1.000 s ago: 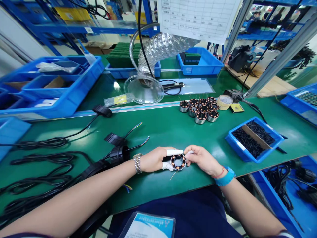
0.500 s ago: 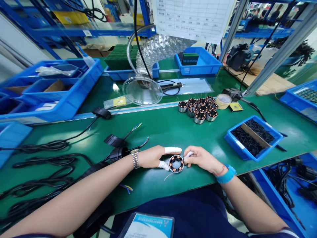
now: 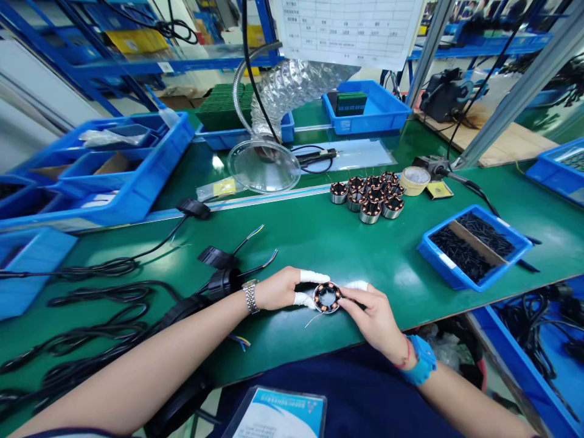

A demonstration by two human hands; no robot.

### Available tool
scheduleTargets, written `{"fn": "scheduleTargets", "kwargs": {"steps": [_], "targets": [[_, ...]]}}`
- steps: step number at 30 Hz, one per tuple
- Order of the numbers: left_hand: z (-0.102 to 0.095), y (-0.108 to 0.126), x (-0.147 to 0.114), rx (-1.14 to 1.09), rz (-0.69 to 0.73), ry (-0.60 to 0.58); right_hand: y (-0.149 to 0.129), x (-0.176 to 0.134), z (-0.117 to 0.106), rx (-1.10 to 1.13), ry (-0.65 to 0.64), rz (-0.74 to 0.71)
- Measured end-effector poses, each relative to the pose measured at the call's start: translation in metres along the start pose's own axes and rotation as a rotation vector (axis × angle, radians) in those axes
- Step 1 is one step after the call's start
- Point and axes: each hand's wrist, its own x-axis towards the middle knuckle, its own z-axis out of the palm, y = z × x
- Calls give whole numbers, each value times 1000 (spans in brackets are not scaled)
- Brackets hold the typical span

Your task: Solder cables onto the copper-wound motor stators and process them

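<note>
A motor stator [image 3: 325, 308], a metal ring with black and copper-coloured windings inside, is held low over the green bench, its opening facing up. My left hand [image 3: 285, 288] grips it from the left between thumb and forefinger, both in white finger covers. On the other side my right hand [image 3: 370, 311] has thumb and forefinger closed at the stator's right rim; one of its further fingers wears a white cover. A thin wire [image 3: 314, 319] sticks out from the stator's lower left. What lies under my right fingertips is hidden.
Several more stators [image 3: 370, 212] stand grouped beyond my hands, beside a tape roll [image 3: 414, 180]. A divided blue bin [image 3: 449, 277] of small black pieces is to the right. Black cables [image 3: 109, 328] with bared coloured ends lie left. A clear fume hood [image 3: 264, 167] hangs behind.
My right hand has come in against the stator's right rim, its thumb and forefinger now reaching over the edge. The left hand keeps its grip. The whole view has shifted slightly.
</note>
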Motion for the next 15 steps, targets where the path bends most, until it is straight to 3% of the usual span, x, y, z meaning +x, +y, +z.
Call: {"fn": "scheduleTargets", "kwargs": {"steps": [6,10,15], "targets": [[1,-2,0,-10,11,-1,3,-2,0,-96,-16,-137],[-1,-3,-3,-16,-12,5,7,-1,-6,-127,-90,-132],[-8,-8,-5,-234,-22,54,12,8,1,-167,-166,-172]]}}
